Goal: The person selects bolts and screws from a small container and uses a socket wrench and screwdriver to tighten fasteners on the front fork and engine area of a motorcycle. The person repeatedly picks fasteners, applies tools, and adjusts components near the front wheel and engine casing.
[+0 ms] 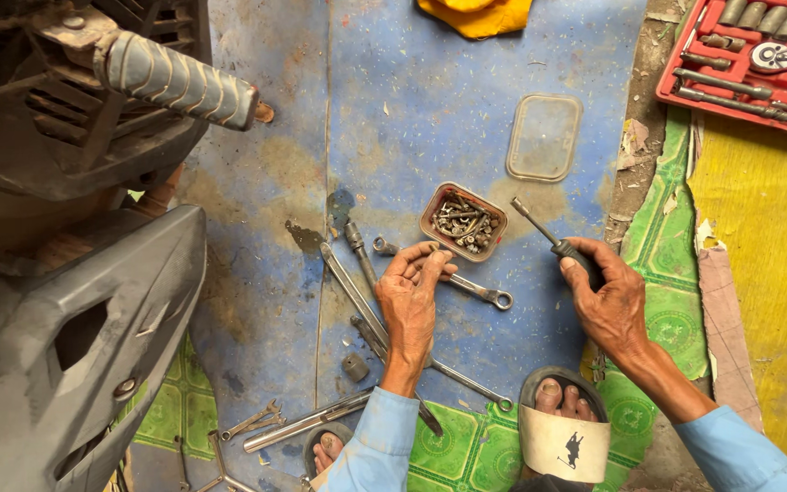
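Note:
My right hand (608, 301) grips the black handle of a screwdriver (548, 237), whose metal shaft points up and left toward a small brown tray of bolts and nuts (430, 221). My left hand (412, 296) hovers palm up just below that tray, fingers curled above a ring spanner (475, 289). Whether a small part lies in the fingers I cannot tell.
Several spanners and a socket (354, 367) lie on the blue mat (412, 118). A clear lid (544, 137) rests above the tray. A red socket set case (749, 59) sits top right, a yellow cloth (475, 16) top centre. A scooter's body and footpeg (175, 80) fill the left.

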